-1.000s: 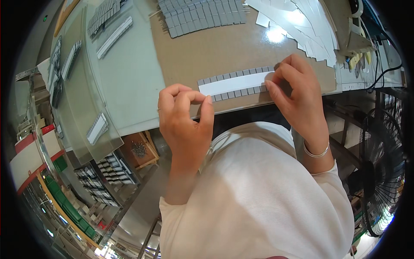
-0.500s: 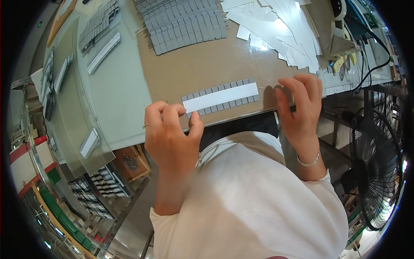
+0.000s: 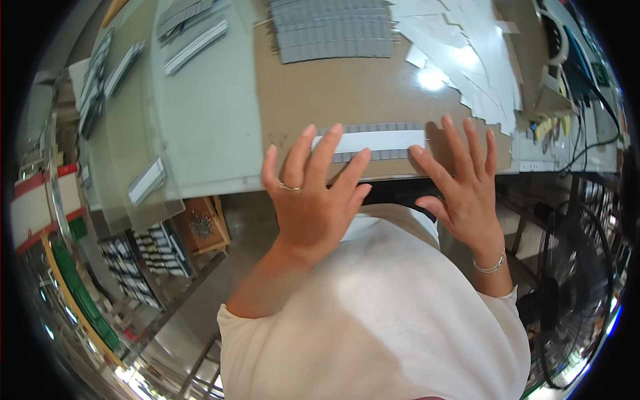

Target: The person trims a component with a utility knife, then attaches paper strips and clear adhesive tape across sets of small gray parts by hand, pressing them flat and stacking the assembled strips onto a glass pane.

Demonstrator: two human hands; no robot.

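I see the strip (image 3: pixel 377 141), white over a row of grey segments, lying flat on the brown table (image 3: pixel 320 93) near its front edge. Left hand (image 3: pixel 312 193) open, fingers spread, fingertips resting on the strip's left end. Right hand (image 3: pixel 463 183) open, flat, just beside its right end. Grey stack (image 3: pixel 331 30) lies well beyond; white sheets (image 3: pixel 467 53) to the right.

Bright, even light falls from above me. A hard white glare spot sits on the shiny brown desk (image 3: pixel 347 100), and another washes out my white shirt (image 3: pixel 373 313). The fisheye lens bends the desk edge and crushes everything toward the black rim. My hands look sharp; the corners smear.
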